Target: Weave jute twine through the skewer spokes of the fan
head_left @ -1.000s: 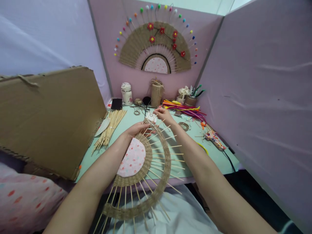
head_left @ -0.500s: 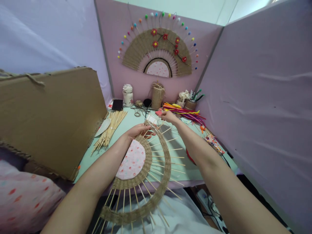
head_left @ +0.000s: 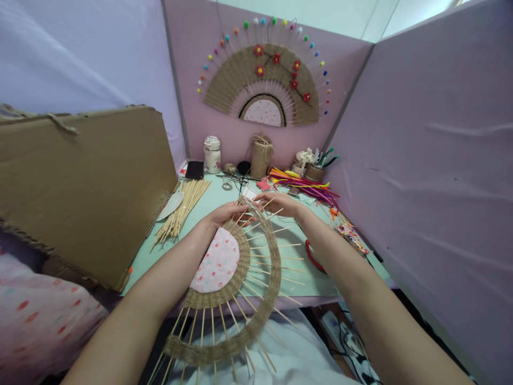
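Observation:
A half-round woven fan [head_left: 269,267] of thin sticks and brown twine lies tilted over my lap and the table's front edge. Its inner half-circle [head_left: 218,262] is pink spotted cloth, bordered by a woven band; a second band crosses the sticks farther out. My left hand [head_left: 228,214] grips the fan's upper end, fingers behind the sticks. At the outer band's top end is my right hand [head_left: 278,204], its fingers bent close together among the stick tips. Whatever those fingers pinch is too small to make out.
A finished fan [head_left: 260,80] with red flowers hangs on the back panel. Loose sticks [head_left: 182,211] and a cardboard sheet [head_left: 88,187] are at left. Behind stand a white jar [head_left: 212,155] and a twine roll [head_left: 262,158]. Coloured pipe cleaners [head_left: 308,187] and red-handled scissors [head_left: 315,256] lie right.
My right hand has come back from beside the small pink pad toward me, to the top end of the fan's outer band. My left hand keeps its grip; the view has shifted slightly.

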`<act>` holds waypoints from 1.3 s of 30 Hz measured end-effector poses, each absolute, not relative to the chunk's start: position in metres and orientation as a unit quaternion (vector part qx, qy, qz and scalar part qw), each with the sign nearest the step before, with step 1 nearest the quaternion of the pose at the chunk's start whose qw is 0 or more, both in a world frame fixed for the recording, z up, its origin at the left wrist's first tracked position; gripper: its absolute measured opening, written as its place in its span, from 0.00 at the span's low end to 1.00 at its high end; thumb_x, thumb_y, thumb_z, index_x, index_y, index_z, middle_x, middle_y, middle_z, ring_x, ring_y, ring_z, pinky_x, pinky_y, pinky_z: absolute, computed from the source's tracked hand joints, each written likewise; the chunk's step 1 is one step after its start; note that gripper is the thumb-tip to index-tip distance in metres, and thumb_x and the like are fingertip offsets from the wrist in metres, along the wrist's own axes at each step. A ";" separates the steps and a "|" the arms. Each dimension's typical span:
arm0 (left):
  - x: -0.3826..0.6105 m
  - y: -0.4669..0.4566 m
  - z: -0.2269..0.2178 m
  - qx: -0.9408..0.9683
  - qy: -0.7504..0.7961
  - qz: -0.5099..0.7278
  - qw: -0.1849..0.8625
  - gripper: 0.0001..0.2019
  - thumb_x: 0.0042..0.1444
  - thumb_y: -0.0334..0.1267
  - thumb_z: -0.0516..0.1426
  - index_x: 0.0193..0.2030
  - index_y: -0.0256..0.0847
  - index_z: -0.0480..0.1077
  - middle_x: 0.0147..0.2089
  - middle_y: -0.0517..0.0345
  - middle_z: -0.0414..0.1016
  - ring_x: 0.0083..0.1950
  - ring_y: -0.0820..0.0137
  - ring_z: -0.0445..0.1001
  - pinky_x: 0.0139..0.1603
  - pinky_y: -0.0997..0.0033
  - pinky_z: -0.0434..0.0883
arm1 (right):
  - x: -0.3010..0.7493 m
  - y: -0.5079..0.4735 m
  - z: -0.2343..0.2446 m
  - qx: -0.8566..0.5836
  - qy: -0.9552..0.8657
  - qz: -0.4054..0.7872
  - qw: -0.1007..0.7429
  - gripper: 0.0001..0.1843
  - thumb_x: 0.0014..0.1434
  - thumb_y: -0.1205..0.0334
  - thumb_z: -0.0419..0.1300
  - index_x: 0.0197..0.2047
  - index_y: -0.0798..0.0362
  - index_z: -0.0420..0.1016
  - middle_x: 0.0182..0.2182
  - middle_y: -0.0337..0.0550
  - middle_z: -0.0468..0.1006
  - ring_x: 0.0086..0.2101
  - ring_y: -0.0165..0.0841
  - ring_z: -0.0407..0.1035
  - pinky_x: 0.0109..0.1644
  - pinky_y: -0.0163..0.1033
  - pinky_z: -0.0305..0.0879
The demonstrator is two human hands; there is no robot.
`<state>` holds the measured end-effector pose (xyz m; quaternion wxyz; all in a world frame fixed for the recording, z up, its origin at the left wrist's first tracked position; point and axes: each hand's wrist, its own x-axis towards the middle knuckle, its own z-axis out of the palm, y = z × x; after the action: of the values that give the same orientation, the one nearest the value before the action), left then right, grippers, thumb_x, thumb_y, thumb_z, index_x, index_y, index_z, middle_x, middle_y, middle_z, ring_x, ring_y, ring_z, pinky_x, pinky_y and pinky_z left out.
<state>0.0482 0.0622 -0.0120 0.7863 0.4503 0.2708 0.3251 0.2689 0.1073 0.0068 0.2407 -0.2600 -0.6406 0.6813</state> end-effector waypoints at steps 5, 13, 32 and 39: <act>0.048 0.061 -0.011 0.444 0.280 0.334 0.783 0.15 0.54 0.36 0.60 0.49 0.36 0.71 0.48 0.44 0.76 0.40 0.67 0.77 0.34 0.75 0.71 | 0.283 0.121 -0.001 -0.278 -0.674 0.656 0.195 0.17 0.44 0.55 0.68 0.35 0.57 0.75 0.35 0.44 0.78 0.34 0.30 0.71 0.43 0.37 0.66; 0.049 0.063 -0.014 0.408 0.270 0.343 0.802 0.11 0.57 0.38 0.56 0.44 0.35 0.73 0.46 0.44 0.77 0.38 0.66 0.78 0.32 0.74 0.72 | 0.267 0.129 0.018 -0.293 -0.690 0.637 0.180 0.13 0.46 0.57 0.67 0.29 0.57 0.71 0.27 0.38 0.76 0.30 0.27 0.71 0.39 0.35 0.67; 0.050 0.062 -0.014 0.391 0.252 0.323 0.824 0.20 0.57 0.37 0.56 0.56 0.38 0.67 0.49 0.44 0.76 0.38 0.67 0.78 0.36 0.70 0.74 | 0.237 0.141 0.062 -0.345 -0.685 0.605 0.212 0.14 0.43 0.64 0.69 0.34 0.54 0.71 0.21 0.34 0.68 0.21 0.21 0.59 0.21 0.27 0.54; 0.051 0.062 -0.013 0.393 0.251 0.320 0.824 0.20 0.58 0.36 0.56 0.57 0.39 0.66 0.48 0.45 0.76 0.39 0.66 0.78 0.36 0.70 0.74 | 0.230 0.137 0.067 -0.338 -0.782 0.453 0.262 0.15 0.43 0.61 0.68 0.35 0.55 0.71 0.19 0.31 0.66 0.20 0.21 0.56 0.21 0.29 0.50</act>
<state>0.0513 0.0617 -0.0128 0.8244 0.3934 0.2512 0.3202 0.2297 0.1370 0.0671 0.2621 -0.3376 -0.7821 0.4535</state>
